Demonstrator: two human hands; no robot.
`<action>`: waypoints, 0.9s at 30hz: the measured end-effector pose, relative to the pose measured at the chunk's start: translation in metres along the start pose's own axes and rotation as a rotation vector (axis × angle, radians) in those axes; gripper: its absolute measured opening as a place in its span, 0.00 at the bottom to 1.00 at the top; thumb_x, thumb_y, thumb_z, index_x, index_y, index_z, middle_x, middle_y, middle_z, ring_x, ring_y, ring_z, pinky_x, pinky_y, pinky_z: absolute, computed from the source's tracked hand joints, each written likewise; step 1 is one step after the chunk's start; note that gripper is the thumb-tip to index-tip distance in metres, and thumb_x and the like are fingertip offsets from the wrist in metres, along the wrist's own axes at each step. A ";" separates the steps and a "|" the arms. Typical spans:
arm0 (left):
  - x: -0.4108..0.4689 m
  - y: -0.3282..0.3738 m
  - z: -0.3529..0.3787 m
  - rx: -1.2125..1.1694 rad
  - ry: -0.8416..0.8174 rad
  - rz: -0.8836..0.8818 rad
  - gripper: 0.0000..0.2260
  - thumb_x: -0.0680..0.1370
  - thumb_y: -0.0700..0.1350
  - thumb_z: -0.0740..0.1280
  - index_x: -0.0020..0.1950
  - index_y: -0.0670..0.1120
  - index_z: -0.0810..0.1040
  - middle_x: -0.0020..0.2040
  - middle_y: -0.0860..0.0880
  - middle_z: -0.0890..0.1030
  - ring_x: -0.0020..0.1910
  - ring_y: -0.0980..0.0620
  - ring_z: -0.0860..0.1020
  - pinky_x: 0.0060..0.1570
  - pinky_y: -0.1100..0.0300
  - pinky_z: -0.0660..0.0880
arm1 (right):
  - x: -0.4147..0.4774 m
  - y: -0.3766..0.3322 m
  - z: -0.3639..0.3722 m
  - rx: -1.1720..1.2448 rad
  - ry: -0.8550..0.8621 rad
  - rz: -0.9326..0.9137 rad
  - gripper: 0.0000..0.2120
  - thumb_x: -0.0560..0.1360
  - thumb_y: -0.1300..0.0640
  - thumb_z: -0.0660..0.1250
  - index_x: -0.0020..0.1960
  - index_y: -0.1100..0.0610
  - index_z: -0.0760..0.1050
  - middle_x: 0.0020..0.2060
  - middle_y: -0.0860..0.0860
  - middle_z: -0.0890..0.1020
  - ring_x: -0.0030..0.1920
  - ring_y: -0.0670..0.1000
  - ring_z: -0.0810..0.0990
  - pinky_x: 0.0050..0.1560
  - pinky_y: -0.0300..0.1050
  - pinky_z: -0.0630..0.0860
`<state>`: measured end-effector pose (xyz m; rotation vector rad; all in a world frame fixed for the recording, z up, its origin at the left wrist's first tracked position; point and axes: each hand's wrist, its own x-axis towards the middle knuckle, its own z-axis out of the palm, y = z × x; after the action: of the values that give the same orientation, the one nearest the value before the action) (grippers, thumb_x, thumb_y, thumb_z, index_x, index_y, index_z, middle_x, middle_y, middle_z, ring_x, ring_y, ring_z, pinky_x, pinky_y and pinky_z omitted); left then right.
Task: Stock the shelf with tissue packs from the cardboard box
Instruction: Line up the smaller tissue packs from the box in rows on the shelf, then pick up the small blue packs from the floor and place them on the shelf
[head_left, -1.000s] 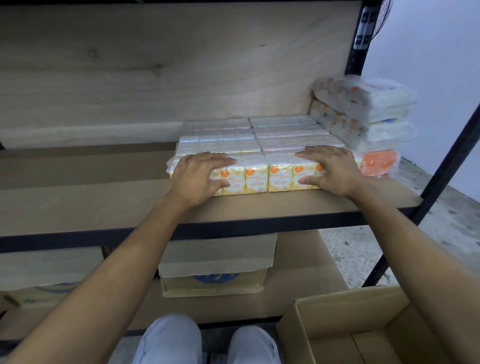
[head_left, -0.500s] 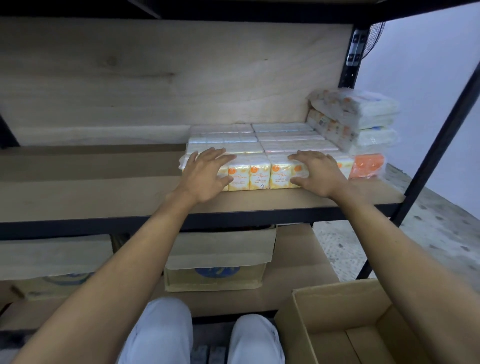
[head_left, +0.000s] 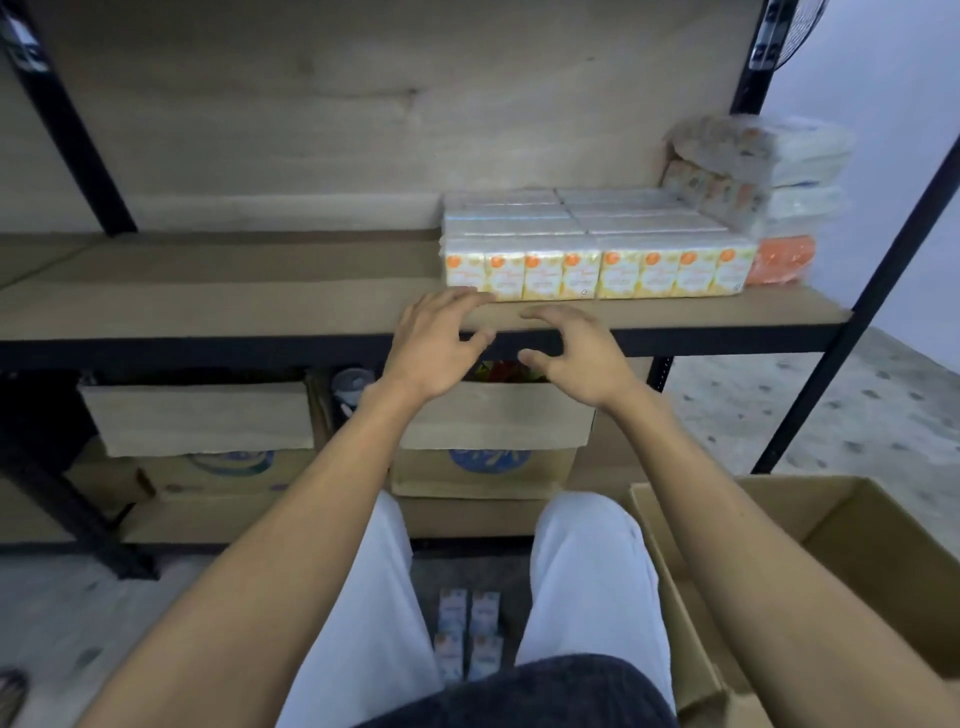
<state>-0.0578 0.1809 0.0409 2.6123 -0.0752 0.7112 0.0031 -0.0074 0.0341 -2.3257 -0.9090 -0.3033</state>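
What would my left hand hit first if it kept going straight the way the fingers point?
Most likely the front row of yellow tissue packs. The left hand is open, fingertips aimed up and forward at the row's left end above the shelf board. Depth is hard to judge, so it may be slightly short of them.

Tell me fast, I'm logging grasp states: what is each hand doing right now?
Left hand: open, fingers spread, holding nothing, just in front of the yellow-and-orange plastic-wrapped tissue packs.
Right hand: open, fingers curled loosely, holding nothing.
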 end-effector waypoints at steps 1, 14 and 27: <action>-0.009 -0.004 0.001 -0.013 0.004 -0.021 0.19 0.79 0.52 0.63 0.70 0.55 0.70 0.71 0.51 0.71 0.70 0.49 0.66 0.69 0.52 0.59 | -0.006 -0.006 0.008 0.014 0.001 0.000 0.24 0.74 0.50 0.69 0.68 0.52 0.71 0.66 0.49 0.75 0.67 0.50 0.70 0.64 0.41 0.64; -0.108 -0.055 0.080 -0.187 -0.135 -0.359 0.18 0.77 0.48 0.67 0.67 0.52 0.74 0.68 0.49 0.74 0.66 0.48 0.72 0.65 0.54 0.68 | -0.073 -0.003 0.122 0.253 -0.205 0.360 0.20 0.73 0.57 0.69 0.64 0.55 0.74 0.61 0.52 0.78 0.62 0.52 0.76 0.54 0.32 0.65; -0.201 -0.126 0.205 -0.270 -0.527 -0.740 0.18 0.79 0.47 0.64 0.69 0.49 0.71 0.67 0.46 0.75 0.65 0.46 0.73 0.62 0.58 0.68 | -0.144 0.051 0.277 0.369 -0.450 0.763 0.16 0.77 0.59 0.65 0.64 0.57 0.75 0.62 0.54 0.79 0.61 0.54 0.76 0.61 0.42 0.68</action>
<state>-0.1152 0.1975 -0.2671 2.2407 0.5661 -0.2298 -0.0714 0.0587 -0.2663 -2.2207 -0.1750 0.6654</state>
